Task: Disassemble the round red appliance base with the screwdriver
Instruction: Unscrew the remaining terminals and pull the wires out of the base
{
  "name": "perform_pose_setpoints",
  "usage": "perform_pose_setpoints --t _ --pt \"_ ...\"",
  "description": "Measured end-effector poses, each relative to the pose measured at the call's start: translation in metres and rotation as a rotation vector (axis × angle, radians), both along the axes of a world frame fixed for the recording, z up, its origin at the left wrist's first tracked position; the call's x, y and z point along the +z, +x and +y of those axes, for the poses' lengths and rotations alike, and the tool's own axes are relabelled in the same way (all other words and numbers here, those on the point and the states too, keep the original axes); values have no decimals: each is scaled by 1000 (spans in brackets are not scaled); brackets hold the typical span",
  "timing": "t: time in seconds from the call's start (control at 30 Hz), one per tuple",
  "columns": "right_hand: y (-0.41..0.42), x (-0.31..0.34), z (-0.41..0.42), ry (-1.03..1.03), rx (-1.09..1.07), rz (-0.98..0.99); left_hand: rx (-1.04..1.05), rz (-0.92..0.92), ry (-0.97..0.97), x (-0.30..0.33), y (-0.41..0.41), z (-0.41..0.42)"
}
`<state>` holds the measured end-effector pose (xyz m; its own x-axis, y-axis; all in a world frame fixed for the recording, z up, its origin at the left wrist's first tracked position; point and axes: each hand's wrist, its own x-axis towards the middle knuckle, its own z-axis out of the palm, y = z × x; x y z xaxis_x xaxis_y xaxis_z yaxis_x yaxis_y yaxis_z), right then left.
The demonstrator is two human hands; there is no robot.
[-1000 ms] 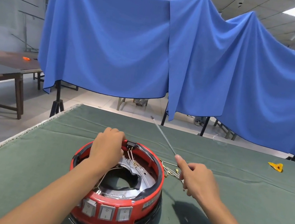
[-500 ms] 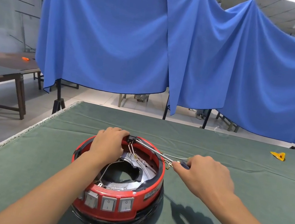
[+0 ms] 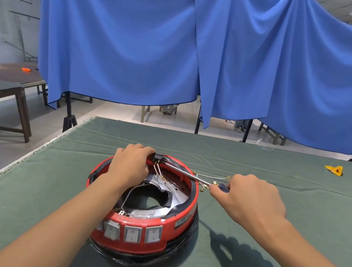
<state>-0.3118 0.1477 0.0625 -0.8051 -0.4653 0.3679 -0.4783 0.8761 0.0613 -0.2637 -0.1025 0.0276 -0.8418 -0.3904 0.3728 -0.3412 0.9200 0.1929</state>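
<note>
Left hand (image 3: 130,165) curled over far rim of round red base (image 3: 142,200). Right hand (image 3: 248,199) gripping screwdriver (image 3: 195,177), steel shaft laid across rim. Glossy plastic shell on green cloth counter (image 3: 268,243).

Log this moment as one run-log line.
left hand: holds red base rim | right hand: grips screwdriver | tip: at black part on far rim

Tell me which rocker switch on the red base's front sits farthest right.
The rightmost switch, nearest the white label on the red base; the other two sit left of it.
</note>
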Motion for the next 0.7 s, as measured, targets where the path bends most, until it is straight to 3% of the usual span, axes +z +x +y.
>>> perform_pose_setpoints --t 0.5,0.7 --pt "-2 -10 -1 -24 44 6 -120 93 94 2 2 4" --pt "-3 -11 -1 31 94 45 -71 137 141 1 -1 0"
